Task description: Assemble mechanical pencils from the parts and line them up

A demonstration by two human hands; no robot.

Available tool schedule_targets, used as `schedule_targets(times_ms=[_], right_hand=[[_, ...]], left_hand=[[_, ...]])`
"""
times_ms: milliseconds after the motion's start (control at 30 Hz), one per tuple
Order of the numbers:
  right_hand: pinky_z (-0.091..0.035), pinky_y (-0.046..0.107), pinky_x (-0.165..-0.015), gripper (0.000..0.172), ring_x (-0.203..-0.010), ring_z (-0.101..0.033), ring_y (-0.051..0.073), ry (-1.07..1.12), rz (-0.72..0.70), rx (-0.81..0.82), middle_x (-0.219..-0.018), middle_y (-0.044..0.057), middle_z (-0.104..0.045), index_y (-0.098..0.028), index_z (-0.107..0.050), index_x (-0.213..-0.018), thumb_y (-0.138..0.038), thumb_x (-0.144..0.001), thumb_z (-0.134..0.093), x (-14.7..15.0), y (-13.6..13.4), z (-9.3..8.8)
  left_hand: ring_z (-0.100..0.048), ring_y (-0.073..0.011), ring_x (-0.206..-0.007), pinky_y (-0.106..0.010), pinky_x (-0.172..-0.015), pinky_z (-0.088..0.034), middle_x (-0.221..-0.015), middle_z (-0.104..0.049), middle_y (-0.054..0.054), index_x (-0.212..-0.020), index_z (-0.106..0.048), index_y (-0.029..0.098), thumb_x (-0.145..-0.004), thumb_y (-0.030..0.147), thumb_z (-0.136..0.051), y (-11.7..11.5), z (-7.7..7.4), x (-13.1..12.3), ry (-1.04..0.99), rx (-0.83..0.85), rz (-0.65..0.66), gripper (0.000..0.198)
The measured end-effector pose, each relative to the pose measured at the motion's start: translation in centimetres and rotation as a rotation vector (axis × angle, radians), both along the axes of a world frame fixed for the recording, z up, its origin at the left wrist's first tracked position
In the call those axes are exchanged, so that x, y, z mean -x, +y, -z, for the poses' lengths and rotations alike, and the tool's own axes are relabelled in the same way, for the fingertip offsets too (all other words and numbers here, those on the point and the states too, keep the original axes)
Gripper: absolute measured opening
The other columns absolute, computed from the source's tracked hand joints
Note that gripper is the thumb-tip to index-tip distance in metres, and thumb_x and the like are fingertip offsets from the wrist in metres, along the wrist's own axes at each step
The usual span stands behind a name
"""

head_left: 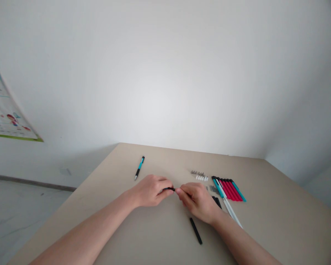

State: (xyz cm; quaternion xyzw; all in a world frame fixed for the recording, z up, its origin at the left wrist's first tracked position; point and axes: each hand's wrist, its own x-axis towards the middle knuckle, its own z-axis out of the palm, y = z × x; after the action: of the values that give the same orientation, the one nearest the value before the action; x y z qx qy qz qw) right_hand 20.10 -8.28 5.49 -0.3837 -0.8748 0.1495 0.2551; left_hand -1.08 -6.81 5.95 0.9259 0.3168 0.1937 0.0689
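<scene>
Above the table, my left hand (151, 190) is closed, with thumb and fingers pinching a thin black pen part (169, 188). My right hand (198, 200) is closed too, its fingertips pressed together at the right end of that part. Most of the piece is hidden by the fingers. Just below my right hand lies a black pen grip (195, 230). More black grips (217, 201) show partly behind its wrist. Beyond my left hand rests a whole blue and black pen (139, 168) with a silver tip.
Red and blue pen barrels (230, 189) lie in a row at the right, beside long white refills (232, 212). Small silver tips (198, 173), white pieces (202, 178) and grey springs (213, 189) are grouped nearby. The beige table (165, 235) meets a white wall (165, 73).
</scene>
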Motion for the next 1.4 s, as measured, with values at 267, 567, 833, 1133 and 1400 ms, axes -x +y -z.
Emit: schedule_targets(times_ms=[267, 567, 833, 1133, 1400], right_hand=[[-0.029, 0.025, -0.052, 0.052, -0.046, -0.042, 0.009, -0.013, 0.011, -0.002, -0.048, -0.001, -0.047, -0.017, -0.048, -0.052, -0.037, -0.098, -0.032, -0.1, -0.07, -0.02], [-0.031, 0.024, -0.056, 0.039, -0.055, -0.05, 0.012, -0.016, 0.005, -0.038, -0.058, 0.001, -0.056, -0.018, -0.057, -0.068, -0.037, -0.096, -0.037, 0.04, 0.06, -0.29], [-0.031, 0.025, -0.056, 0.039, -0.055, -0.051, 0.012, -0.058, 0.002, -0.033, -0.057, 0.0, -0.057, -0.018, -0.059, -0.07, -0.037, -0.097, -0.037, 0.03, 0.02, -0.16], [-0.025, 0.027, -0.054, 0.046, -0.05, -0.046, 0.012, -0.162, 0.028, -0.13, -0.053, 0.001, -0.051, -0.018, -0.051, -0.059, -0.034, -0.098, -0.032, -0.02, 0.14, 0.0], [-0.027, 0.026, -0.057, 0.03, -0.06, -0.054, 0.014, -0.159, 0.008, -0.113, -0.065, 0.002, -0.06, -0.019, -0.059, -0.08, -0.035, -0.096, -0.039, -0.13, -0.06, -0.91]], left_hand=[[-0.057, -0.013, -0.066, -0.022, -0.061, -0.039, -0.071, -0.061, -0.001, -0.081, -0.063, 0.018, -0.093, 0.033, -0.047, 0.44, 0.6, 0.11, -0.008, -0.04, 0.015, 0.026], [-0.056, -0.0119, -0.06, -0.022, -0.056, -0.036, -0.066, -0.062, -0.001, -0.079, -0.065, 0.018, -0.094, 0.032, -0.045, 0.57, 0.59, 0.18, -0.002, -0.062, 0.007, 0.028], [-0.057, -0.0123, -0.061, -0.022, -0.057, -0.037, -0.068, -0.063, -0.001, -0.081, -0.065, 0.018, -0.094, 0.03, -0.045, 0.53, 0.49, 0.32, -0.006, -0.059, 0.026, 0.026], [-0.057, -0.0119, -0.06, -0.022, -0.057, -0.036, -0.069, -0.063, -0.001, -0.083, -0.065, 0.018, -0.093, 0.031, -0.047, 0.55, 0.62, 0.3, -0.007, -0.062, 0.031, 0.024], [-0.057, -0.0124, -0.061, -0.022, -0.057, -0.037, -0.069, -0.063, -0.001, -0.082, -0.064, 0.018, -0.094, 0.029, -0.043, 0.46, 0.49, 0.03, 0.011, -0.05, 0.032, 0.027]])
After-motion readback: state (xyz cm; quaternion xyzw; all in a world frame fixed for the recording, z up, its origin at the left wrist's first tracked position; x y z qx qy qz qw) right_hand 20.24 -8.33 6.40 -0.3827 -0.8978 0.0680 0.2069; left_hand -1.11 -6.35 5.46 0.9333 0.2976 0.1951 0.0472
